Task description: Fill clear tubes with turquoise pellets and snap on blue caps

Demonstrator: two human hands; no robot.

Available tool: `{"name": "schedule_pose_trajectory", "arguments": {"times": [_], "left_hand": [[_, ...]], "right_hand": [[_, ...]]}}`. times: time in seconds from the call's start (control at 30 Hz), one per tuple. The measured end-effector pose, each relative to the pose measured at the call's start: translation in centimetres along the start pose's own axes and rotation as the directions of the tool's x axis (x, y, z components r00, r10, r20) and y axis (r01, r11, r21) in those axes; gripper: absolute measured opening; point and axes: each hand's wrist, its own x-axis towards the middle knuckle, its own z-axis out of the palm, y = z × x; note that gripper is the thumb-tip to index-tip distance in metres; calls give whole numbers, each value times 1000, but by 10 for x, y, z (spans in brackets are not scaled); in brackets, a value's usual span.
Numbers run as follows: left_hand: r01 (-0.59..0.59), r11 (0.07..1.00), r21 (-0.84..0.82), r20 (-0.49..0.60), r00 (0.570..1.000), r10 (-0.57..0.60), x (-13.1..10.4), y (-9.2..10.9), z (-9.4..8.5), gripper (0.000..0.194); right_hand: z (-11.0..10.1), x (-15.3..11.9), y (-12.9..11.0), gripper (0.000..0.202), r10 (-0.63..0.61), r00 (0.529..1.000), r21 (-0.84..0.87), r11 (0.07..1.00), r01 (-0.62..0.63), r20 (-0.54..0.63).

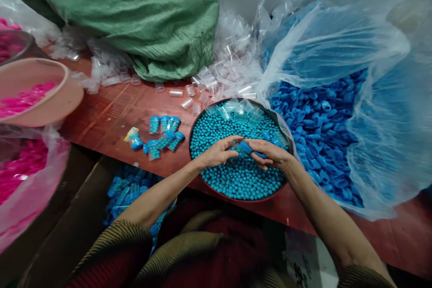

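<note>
Blue cap point(245, 147) sits in our right grip point(271, 153) above the beads point(243, 184); we cannot tell whether our left grip point(218, 153) holds anything. Capped vials point(154, 125) lie on the surface point(113, 114); many clear vials point(209, 82) remain unfilled.

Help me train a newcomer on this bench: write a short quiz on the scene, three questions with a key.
1. What mostly fills the red-rimmed tub?
2. True or false: the bowl of pink pieces stands to the left of the tub.
3. Fill in: the ____ hand holds blue caps.

Key:
1. Blue beads.
2. True.
3. Right.
</note>
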Motion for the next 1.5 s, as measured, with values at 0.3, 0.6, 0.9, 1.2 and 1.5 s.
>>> {"name": "schedule_pose_trajectory", "arguments": {"times": [0.3,0.6,0.9,1.2,1.5], "left_hand": [[-41,999,19,-100,994,42,-3,3,11,46],[-13,972,-234,-273,960,-53,-5,-2,25,37],[12,1000,-28,-253,967,-18,-10,-2,10,35],[-15,998,-55,-341,940,-4,-13,5,24,50],[-152,987,-44,-310,942,131,-18,8,27,43]], "right_hand": [[15,0,3,50,-31,998,34,999,32,-55],[36,15,18,40,-158,936,22,985,174,-316],[27,-1,-2,46,-150,904,67,979,193,-401],[40,7,9,40,-653,643,-791,601,117,-400],[57,12,33,77,-749,643,-986,151,-66,-158]]}}
